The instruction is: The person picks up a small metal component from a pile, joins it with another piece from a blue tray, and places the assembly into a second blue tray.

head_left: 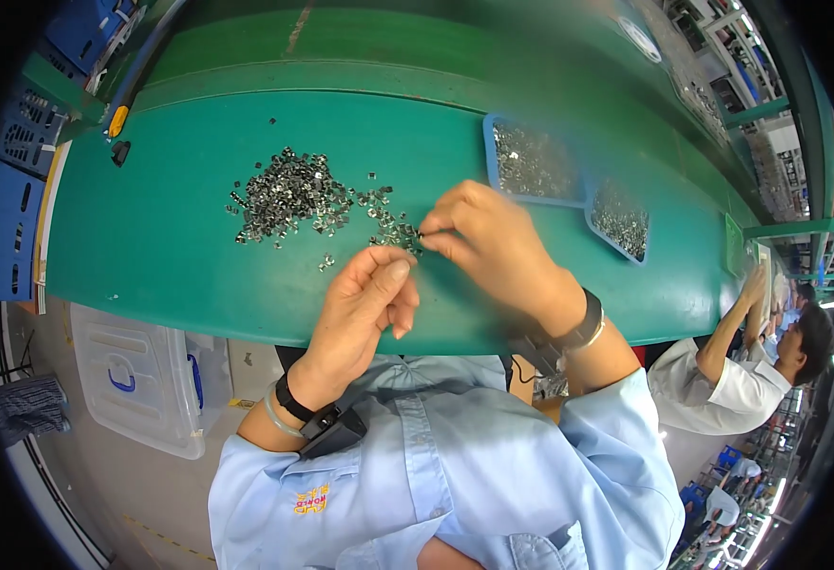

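A heap of small square black-and-silver parts (288, 198) lies on the green table mat, trailing off to the right in a looser scatter (388, 228). At the right end of that scatter, my right hand (493, 242) pinches one small dark part (421, 235) between thumb and fingertips. My left hand (364, 299) is just in front of the scatter, its fingers curled and the thumb pressed against the index finger. Whatever it may hold is hidden. The two hands are close together but apart.
Two blue trays (488, 157) of small metal parts stand right of the heap, the nearer one (616, 252) tilted. A yellow-tipped tool (117, 122) is at the far left. Below the mat's left edge sits a clear lidded bin (136, 380). A co-worker (730, 380) works at the right.
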`<action>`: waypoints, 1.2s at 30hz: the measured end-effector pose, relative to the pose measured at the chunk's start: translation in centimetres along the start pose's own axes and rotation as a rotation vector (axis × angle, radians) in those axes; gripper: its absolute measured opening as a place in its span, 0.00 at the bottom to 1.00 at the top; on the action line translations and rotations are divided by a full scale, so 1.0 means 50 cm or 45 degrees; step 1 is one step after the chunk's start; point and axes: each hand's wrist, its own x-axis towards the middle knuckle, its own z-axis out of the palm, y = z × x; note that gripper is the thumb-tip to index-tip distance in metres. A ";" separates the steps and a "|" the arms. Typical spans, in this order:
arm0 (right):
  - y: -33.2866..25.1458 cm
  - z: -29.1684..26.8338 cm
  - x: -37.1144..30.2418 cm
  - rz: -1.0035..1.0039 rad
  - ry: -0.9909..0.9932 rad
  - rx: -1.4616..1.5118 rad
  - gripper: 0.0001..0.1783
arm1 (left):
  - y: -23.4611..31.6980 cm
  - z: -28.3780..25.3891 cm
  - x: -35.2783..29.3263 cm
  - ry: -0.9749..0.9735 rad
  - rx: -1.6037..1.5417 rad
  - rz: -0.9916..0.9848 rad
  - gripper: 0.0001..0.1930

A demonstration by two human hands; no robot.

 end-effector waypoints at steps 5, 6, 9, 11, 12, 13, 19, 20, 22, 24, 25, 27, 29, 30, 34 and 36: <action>-0.038 -0.017 -0.053 -0.015 0.035 -0.028 0.10 | -0.009 0.033 0.007 -0.009 0.070 0.029 0.10; -0.040 -0.017 -0.061 -0.004 0.069 -0.014 0.10 | -0.012 0.038 0.008 -0.017 0.087 0.026 0.10; -0.045 -0.015 -0.082 0.015 0.142 0.019 0.12 | -0.018 0.046 0.006 -0.049 0.072 0.011 0.10; -0.043 -0.006 -0.095 0.048 0.229 0.142 0.12 | -0.020 0.052 0.004 -0.063 0.066 0.006 0.10; -0.043 -0.003 -0.100 0.063 0.271 0.204 0.12 | -0.021 0.056 0.003 -0.066 0.064 0.007 0.10; -0.044 -0.001 -0.104 0.061 0.276 0.207 0.12 | -0.021 0.059 0.001 -0.070 0.062 0.009 0.10; -0.053 0.001 -0.118 0.085 0.345 0.246 0.11 | -0.026 0.073 -0.004 -0.072 0.070 0.052 0.09; -0.054 0.001 -0.120 0.089 0.343 0.240 0.12 | -0.028 0.073 -0.004 -0.078 0.084 0.064 0.09; -0.057 0.004 -0.124 0.091 0.354 0.250 0.12 | -0.031 0.071 -0.005 -0.087 0.113 0.089 0.09; -0.061 0.007 -0.128 0.101 0.370 0.267 0.12 | -0.037 0.069 -0.004 -0.115 0.088 0.107 0.09; -0.064 0.008 -0.130 0.101 0.373 0.268 0.12 | -0.040 0.067 -0.003 -0.143 0.060 0.124 0.09; -0.072 0.011 -0.135 0.111 0.408 0.345 0.12 | -0.046 0.067 -0.002 -0.172 0.034 0.138 0.09; -0.073 0.012 -0.138 0.116 0.428 0.384 0.12 | -0.051 0.068 -0.001 -0.192 0.014 0.163 0.09; -0.072 0.014 -0.141 0.144 0.425 0.392 0.12 | -0.052 0.069 -0.002 -0.201 0.003 0.176 0.09; -0.059 0.014 -0.148 0.170 0.394 0.328 0.12 | -0.045 0.067 0.002 -0.085 0.209 0.108 0.08; -0.051 0.009 -0.147 0.111 0.334 0.168 0.12 | -0.038 0.072 0.001 -0.062 0.260 0.105 0.08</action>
